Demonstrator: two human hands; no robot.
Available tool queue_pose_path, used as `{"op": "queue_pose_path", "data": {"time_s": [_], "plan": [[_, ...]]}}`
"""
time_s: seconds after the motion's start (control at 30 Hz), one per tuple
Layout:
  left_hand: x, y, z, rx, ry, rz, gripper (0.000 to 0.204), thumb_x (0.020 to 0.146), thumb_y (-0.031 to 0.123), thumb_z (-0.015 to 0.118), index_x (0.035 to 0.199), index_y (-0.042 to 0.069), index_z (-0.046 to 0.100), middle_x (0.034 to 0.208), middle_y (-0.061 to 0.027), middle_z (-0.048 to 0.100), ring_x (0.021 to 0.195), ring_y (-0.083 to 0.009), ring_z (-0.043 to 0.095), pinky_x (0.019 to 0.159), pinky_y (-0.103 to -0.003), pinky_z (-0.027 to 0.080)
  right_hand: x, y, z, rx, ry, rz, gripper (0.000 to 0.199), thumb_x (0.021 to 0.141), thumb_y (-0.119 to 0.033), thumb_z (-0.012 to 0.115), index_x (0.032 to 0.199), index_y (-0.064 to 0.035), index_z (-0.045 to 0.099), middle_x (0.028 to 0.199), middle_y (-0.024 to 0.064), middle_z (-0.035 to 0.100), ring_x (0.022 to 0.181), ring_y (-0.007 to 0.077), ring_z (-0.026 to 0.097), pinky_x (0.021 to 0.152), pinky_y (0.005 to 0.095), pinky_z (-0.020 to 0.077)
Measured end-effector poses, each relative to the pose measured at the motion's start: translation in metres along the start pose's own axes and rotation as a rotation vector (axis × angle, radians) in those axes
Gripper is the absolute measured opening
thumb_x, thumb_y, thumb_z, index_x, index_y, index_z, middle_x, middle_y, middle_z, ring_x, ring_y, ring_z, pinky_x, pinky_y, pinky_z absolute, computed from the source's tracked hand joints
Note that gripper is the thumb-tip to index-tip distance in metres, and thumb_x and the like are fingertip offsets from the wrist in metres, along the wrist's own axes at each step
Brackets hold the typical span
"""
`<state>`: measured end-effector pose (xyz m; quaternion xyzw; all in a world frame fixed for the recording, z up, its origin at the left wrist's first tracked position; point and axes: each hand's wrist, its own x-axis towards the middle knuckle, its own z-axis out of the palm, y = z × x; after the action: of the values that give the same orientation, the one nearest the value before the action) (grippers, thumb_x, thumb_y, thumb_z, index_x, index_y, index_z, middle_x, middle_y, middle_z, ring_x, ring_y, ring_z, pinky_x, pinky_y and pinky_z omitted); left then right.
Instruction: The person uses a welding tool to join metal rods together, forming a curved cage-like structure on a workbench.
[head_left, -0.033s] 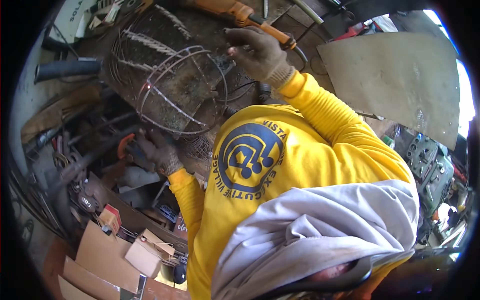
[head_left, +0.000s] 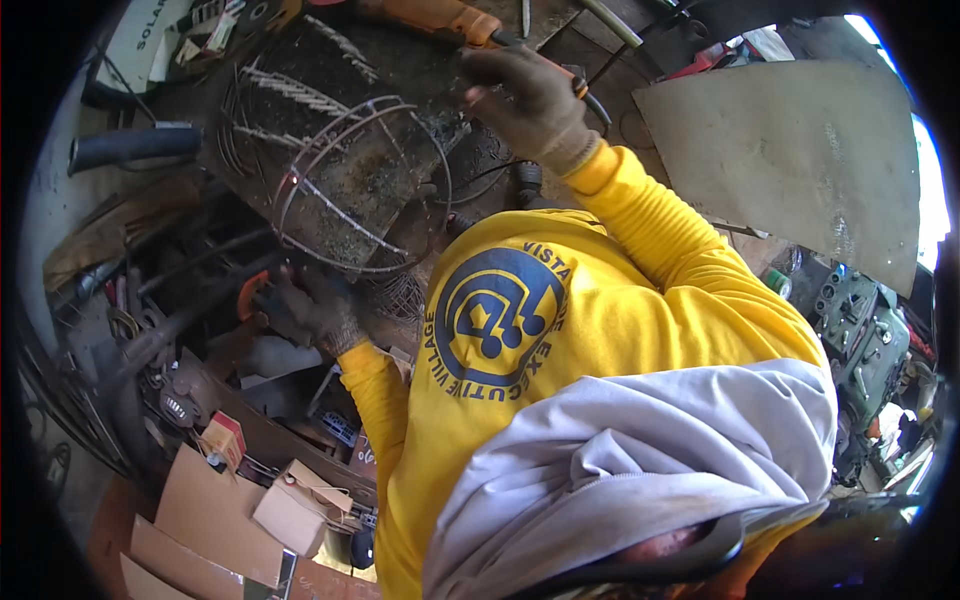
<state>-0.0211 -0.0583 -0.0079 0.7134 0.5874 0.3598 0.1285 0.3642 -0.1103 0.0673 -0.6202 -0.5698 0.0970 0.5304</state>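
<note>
My right hand (head_left: 532, 108), in a brown knit glove, is raised at the far side. Its fingers are bent but apart from the thumb, and I see nothing between them. It overlaps the rear of an orange power tool (head_left: 440, 18); touching or above, I cannot tell. Below and left stands a round wire frame (head_left: 345, 210) of bent rods, with a small red glowing spot on its left side. My gloved left hand (head_left: 318, 308) is just below the frame's lower rim, beside an orange curved tool (head_left: 250, 295). Its fingers are dark and blurred, so its grip is unclear.
Under the frame is a dark, scorched metal worktop (head_left: 400, 185) with several rough rods on it. A dark pipe (head_left: 135, 145) sticks out at left. Cardboard boxes (head_left: 215, 505) stand at lower left. A large sheet (head_left: 790, 150) leans at right, above a green tool case (head_left: 865, 340).
My right hand has shifted slightly right and now covers more of the power tool's rear. My left hand and the wire frame stay nearly where they were.
</note>
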Motion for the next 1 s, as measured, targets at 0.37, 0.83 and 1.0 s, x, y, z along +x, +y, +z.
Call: {"op": "queue_pose_path", "data": {"time_s": [0.37, 0.83, 1.0], "plan": [[-0.051, 0.005, 0.004, 0.035, -0.126, -0.223, 0.039, 0.101, 0.019, 0.055, 0.132, -0.005, 0.056, 0.125, -0.0220, 0.063, 0.110, -0.0300, 0.062, 0.093, -0.037, 0.050, 0.069, 0.160, -0.059, -0.917, -0.304, -0.276, 0.041, 0.090, -0.020, 0.062, 0.125, 0.0013, 0.058, 0.112, 0.0233, 0.069, 0.101, 0.0365, 0.069, 0.086, 0.0437, 0.0535], [-0.284, -0.171, 0.002, 0.393, -0.878, -0.003, 0.028, 0.086, 0.025, 0.063, 0.109, 0.011, 0.072, 0.121, -0.0146, 0.067, 0.118, -0.0339, 0.060, 0.101, -0.041, 0.048, 0.088, 0.153, -0.040, -0.635, -0.302, 0.477, 0.057, 0.086, -0.041, 0.062, 0.129, -0.0050, 0.061, 0.125, 0.0257, 0.064, 0.117, 0.0418, 0.061, 0.099, 0.0488, 0.0475], [-0.262, -0.138, 0.011, 0.327, -1.022, -0.108, 0.024, 0.087, 0.022, 0.063, 0.108, 0.011, 0.071, 0.113, -0.0112, 0.067, 0.102, -0.0273, 0.065, 0.086, -0.039, 0.055, 0.091, 0.157, -0.042, -0.596, -0.238, 0.390, 0.055, 0.084, -0.037, 0.064, 0.128, -0.0045, 0.061, 0.122, 0.0266, 0.065, 0.116, 0.0436, 0.061, 0.098, 0.0495, 0.0483]]}}
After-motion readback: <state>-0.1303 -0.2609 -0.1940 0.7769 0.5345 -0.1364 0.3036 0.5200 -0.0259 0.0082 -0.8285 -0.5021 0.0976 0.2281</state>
